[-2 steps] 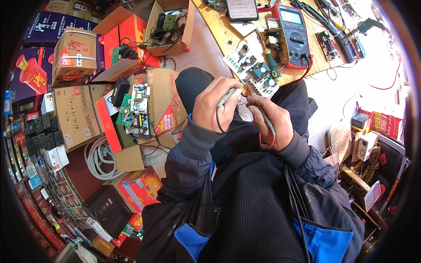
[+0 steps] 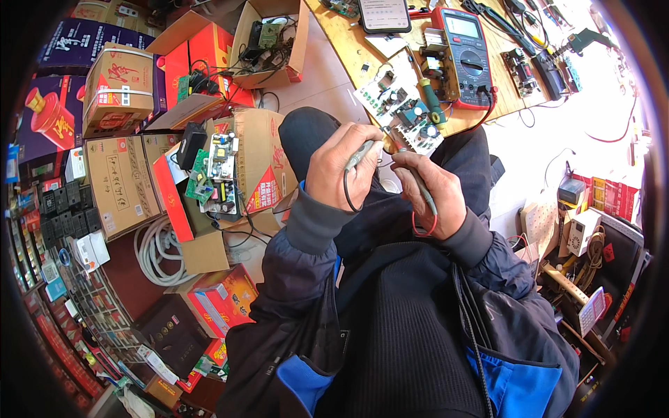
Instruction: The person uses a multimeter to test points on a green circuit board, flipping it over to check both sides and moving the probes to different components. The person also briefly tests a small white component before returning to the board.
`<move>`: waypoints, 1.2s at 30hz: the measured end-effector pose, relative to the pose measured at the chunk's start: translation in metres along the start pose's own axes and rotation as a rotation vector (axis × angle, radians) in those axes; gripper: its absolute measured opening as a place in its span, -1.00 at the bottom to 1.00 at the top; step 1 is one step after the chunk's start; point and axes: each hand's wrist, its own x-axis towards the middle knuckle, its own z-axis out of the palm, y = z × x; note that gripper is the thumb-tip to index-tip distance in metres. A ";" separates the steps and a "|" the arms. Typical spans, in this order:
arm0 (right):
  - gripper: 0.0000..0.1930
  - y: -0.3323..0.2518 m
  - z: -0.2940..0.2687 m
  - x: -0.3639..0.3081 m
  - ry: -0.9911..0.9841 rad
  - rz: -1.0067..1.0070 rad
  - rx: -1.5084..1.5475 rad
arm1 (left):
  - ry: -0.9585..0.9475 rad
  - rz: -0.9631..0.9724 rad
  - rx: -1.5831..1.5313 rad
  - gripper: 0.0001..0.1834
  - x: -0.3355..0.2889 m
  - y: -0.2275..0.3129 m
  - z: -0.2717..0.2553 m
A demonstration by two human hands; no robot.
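My left hand [image 2: 346, 166] is closed around a grey multimeter probe [image 2: 361, 153] with a black lead. A second grey probe [image 2: 422, 187], on a red lead, is gripped by my right hand [image 2: 439, 191]. Both hands are above my lap, close together, with the probes angled toward each other; I cannot tell what their tips touch. Just beyond them lies a white circuit board [image 2: 401, 108] with capacitors and other parts, at the bench's near edge. A red and grey multimeter [image 2: 465, 59] lies on the bench behind it. Beside the board is a green-handled screwdriver [image 2: 432, 101].
A phone [image 2: 385, 15] lies on the wooden bench [image 2: 341, 35]. To the right are a small board [image 2: 520, 73] and a green hot-glue gun or similar tool [image 2: 589, 42]. On the left, a cardboard box [image 2: 261, 150] bears a circuit board [image 2: 223, 167] near coiled grey hose [image 2: 157, 254].
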 end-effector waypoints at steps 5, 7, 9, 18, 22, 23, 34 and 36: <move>-0.76 0.001 0.000 0.000 -0.004 0.010 -0.006 | 0.000 -0.048 0.045 -0.88 -0.002 0.003 0.000; -0.76 0.001 0.000 -0.001 -0.004 0.013 -0.005 | 0.000 -0.053 0.036 -0.88 -0.002 0.003 0.000; -0.75 0.002 0.000 0.000 -0.003 0.008 -0.009 | 0.004 -0.027 0.020 -0.87 -0.002 0.002 0.001; -0.76 0.001 0.001 -0.002 0.025 -0.019 -0.014 | -0.001 -0.009 0.006 -0.85 -0.002 0.000 0.000; -0.77 0.000 0.001 -0.001 0.031 -0.014 -0.011 | -0.003 -0.007 0.005 -0.84 -0.002 0.000 0.000; -0.77 -0.001 0.002 0.000 0.032 -0.010 -0.006 | -0.002 -0.008 0.007 -0.84 -0.002 0.000 0.000; -0.77 -0.001 0.004 0.001 0.038 -0.018 -0.041 | -0.004 -0.020 -0.009 -0.84 -0.003 -0.002 0.000; -0.77 -0.001 0.005 0.001 0.038 -0.020 -0.037 | -0.006 -0.039 -0.004 -0.87 -0.003 -0.001 0.000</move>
